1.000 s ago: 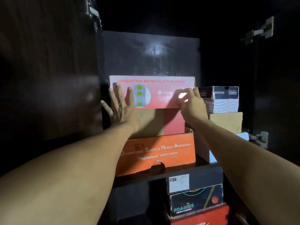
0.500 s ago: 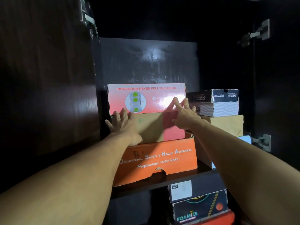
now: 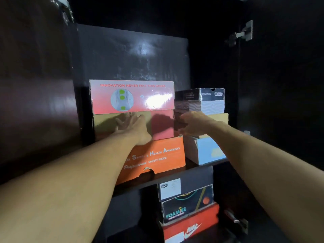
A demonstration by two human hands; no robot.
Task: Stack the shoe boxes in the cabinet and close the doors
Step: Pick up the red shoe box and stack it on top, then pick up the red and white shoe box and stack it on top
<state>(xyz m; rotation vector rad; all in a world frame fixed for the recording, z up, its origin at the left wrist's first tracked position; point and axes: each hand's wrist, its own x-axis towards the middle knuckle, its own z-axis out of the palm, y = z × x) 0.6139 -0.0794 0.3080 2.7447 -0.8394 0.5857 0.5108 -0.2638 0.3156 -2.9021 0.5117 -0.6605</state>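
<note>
A pink-lidded shoe box sits on top of an orange safety-shoe box on the upper shelf of the dark cabinet. My left hand lies flat against the tan and red front of the pink-lidded box, fingers straight. My right hand reaches to the gap between this stack and the stack on the right, its fingers blurred. That right stack has a black and white box on a tan box on a light blue box.
Below the shelf edge stand a black box with a white label, a black Foamies box and a red box. The open left door and right door flank the opening, with hinges.
Both hands slid down from the pink lid to the lower front of the box. My left hand moved right toward the middle; my right hand moved right to the gap between the stacks.
</note>
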